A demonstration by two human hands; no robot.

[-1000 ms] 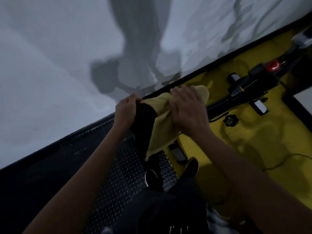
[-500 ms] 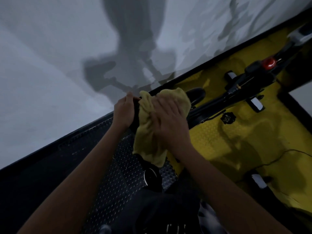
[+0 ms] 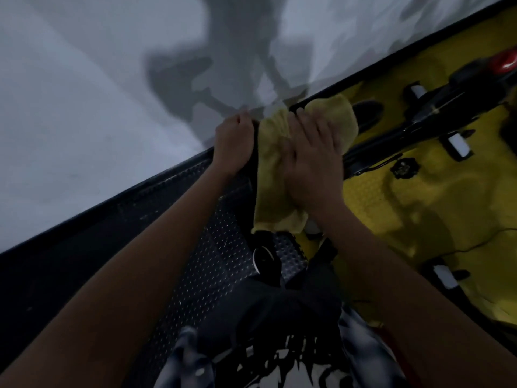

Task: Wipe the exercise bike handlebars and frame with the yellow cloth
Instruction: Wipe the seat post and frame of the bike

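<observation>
Left hand: the left hand [image 3: 233, 141] grips the dark bike handlebar [image 3: 253, 152], fingers curled over it.
Right hand: the right hand [image 3: 313, 161] presses the yellow cloth [image 3: 272, 175] flat against the handlebar.
Cloth: bunched, its lower end hanging down.
Bike frame: the black frame [image 3: 419, 119] runs up right, with a red knob [image 3: 506, 63].
Floor: yellow mat [image 3: 419, 197] right, dark studded mat [image 3: 195, 261] left.
Wall: pale wall [image 3: 84, 107] with shadows.

Bare forearms with no sleeves showing, left hand [image 3: 233, 142] and right hand [image 3: 313, 161] ungloved, black-and-white patterned top [image 3: 279, 359] with jagged black print, dark shoe [image 3: 264, 259] with white trim.
</observation>
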